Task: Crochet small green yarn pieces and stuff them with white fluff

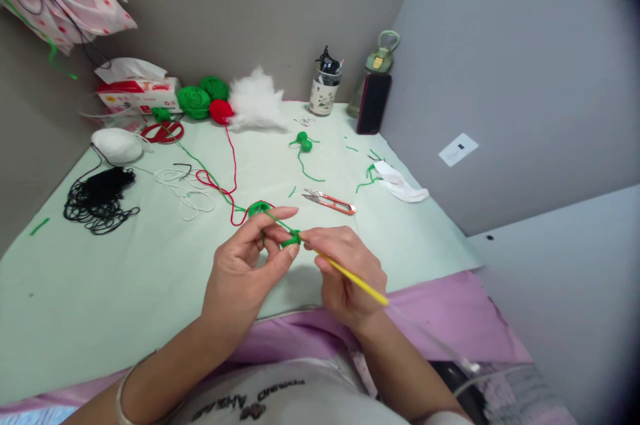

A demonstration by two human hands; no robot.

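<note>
the left hand pinches a small green piece between thumb and fingers, its index finger stretched out with a green strand running by it to the work. the right hand is closed around a yellow hook, the hook's front end at the green piece and its back end pointing toward the right forearm. the green piece is between the two hands, held above the near part of the table; how the hook sits in the stitches is too small to tell. just beyond the left fingers is a green bundle, with a red strand beside it leading back to a red ball. orange snips lie beyond the right hand, and two small green balls joined by yarn lie farther back. at the back are white stuffing, a cup of pens and an upright phone leaning by a bottle. to the left, black yarn is heaped near a white ball and red scissors.
</note>
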